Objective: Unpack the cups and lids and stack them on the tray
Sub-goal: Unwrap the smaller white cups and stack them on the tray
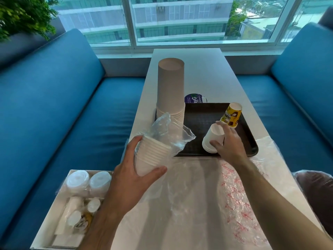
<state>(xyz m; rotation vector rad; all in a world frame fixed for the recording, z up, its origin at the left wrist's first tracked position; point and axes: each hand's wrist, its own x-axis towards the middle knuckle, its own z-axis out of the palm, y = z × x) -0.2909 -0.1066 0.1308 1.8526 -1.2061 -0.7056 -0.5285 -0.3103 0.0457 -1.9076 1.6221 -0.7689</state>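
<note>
My left hand (129, 175) grips a nested stack of small white paper cups (151, 157), still partly inside a clear plastic sleeve (167, 134), just in front of the dark tray (200, 123). My right hand (228, 143) holds a shorter stack of small white cups (212, 138), upside down on the tray's near right part. A tall stack of big white cups (170, 91) stands upside down on the tray's left side. A yellow printed cup (231, 114) sits upside down at the tray's right.
An open white box (59, 213) on the blue sofa at my lower left holds wrapped lids and more cups. Crumpled clear plastic with red print (239, 204) lies on the white table before the tray. A purple label (194, 99) lies behind the tray.
</note>
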